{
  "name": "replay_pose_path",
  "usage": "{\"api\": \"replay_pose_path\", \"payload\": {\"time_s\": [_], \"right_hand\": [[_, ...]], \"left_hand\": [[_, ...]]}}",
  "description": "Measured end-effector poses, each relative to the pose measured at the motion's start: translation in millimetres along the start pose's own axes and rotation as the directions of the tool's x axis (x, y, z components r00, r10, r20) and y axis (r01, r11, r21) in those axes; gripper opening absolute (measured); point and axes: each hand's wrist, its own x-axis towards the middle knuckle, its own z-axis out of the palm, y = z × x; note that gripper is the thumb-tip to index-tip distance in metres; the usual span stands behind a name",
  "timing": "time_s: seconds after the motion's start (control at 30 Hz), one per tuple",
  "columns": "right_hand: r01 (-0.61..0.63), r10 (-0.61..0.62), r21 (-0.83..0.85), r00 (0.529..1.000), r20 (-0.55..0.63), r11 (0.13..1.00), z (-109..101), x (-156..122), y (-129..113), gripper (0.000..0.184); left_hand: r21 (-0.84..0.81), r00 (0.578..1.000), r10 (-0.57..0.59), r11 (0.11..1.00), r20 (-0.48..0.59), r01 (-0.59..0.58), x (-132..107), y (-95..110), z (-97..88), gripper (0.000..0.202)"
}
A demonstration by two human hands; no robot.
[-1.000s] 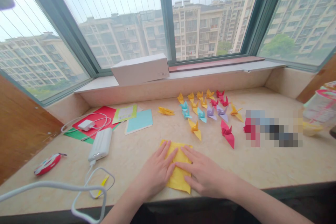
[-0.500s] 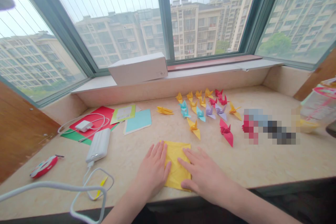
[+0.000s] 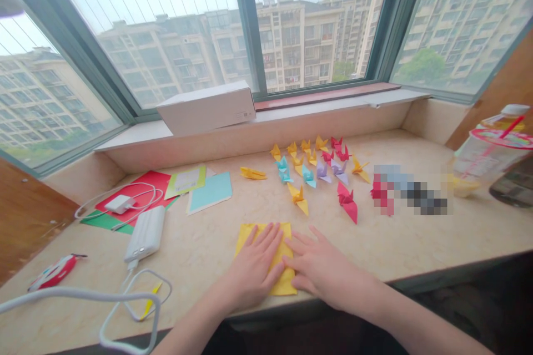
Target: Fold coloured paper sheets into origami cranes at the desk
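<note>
Left hand (image 3: 259, 263): palm down, open, fingers extended flat across the yellow paper (image 3: 286, 287). Right hand (image 3: 320, 272): open, fingers parted, fingertips contacting the paper's right edge. Paper position: flat on the worktop (image 3: 200, 249), near its front edge.

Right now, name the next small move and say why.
Probably press along the right edge of the yellow paper with the right hand: it rests at that edge, while the left hand lies across the paper and could steady it.
</note>
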Motion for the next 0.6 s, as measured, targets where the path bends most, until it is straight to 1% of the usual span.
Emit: {"api": "replay_pose_path", "payload": {"time_s": [0.03,0.1,0.13,0.17,0.2,0.27,0.3,0.4,0.43,0.5,0.6], "right_hand": [[0.029,-0.028,0.023,0.999,-0.021,0.999,-0.7,-1.4,2.5,0.019],[0.086,-0.081,0.077,0.995,-0.065,0.993,-4.5,-3.1,8.7,0.015],[0.091,-0.082,0.11,0.993,-0.087,0.99,-8.1,-3.3,12.5,0.014],[0.067,-0.048,0.143,0.991,-0.128,0.988,-12.7,-3.1,16.9,0.016],[0.011,0.022,0.167,0.98,-0.196,0.986,-18.3,-2.7,22.0,0.02],[-0.096,0.148,0.164,0.929,-0.339,0.982,-31.0,-2.9,33.5,0.022],[-0.138,0.18,0.134,0.907,-0.381,0.981,-37.2,-3.8,39.8,0.022],[-0.218,0.222,0.059,0.879,-0.422,0.974,-51.4,-11.0,57.1,0.022],[-0.239,0.238,0.052,0.875,-0.422,0.97,-54.4,-14.1,61.5,0.022],[-0.276,0.264,0.033,0.867,-0.422,0.961,-59.1,-19.0,68.1,0.023],[-0.287,0.252,-0.02,0.87,-0.423,0.958,-67.4,-17.1,74.7,0.023]], "left_hand": [[-0.002,1.0,0.004,1.0,0.003,-0.004,-2.1,-0.2,0.1,0.059],[0.003,1.0,-0.008,1.0,0.019,0.008,-4.3,1.2,-0.5,0.06],[0.006,0.999,-0.019,1.0,0.031,0.019,-4.3,2.5,-1.0,0.059],[0.01,0.999,-0.031,0.999,0.044,0.03,-3.4,3.8,-1.6,0.059],[0.014,0.997,-0.046,0.999,0.054,0.045,-1.7,4.9,-2.3,0.058],[0.028,0.995,-0.08,0.997,0.06,0.078,4.3,5.7,-3.9,0.059],[0.04,0.994,-0.098,0.995,0.051,0.096,8.5,5.2,-4.7,0.06],[0.078,0.989,-0.145,0.986,0.0,0.144,23.1,0.7,-4.5,0.06],[0.078,0.989,-0.15,0.986,-0.001,0.15,27.4,-1.1,-3.0,0.06],[0.056,0.989,-0.145,0.988,0.031,0.143,32.6,-4.3,2.0,0.06],[0.023,0.989,-0.142,0.99,0.031,0.141,33.8,-6.9,10.3,0.06]]}}
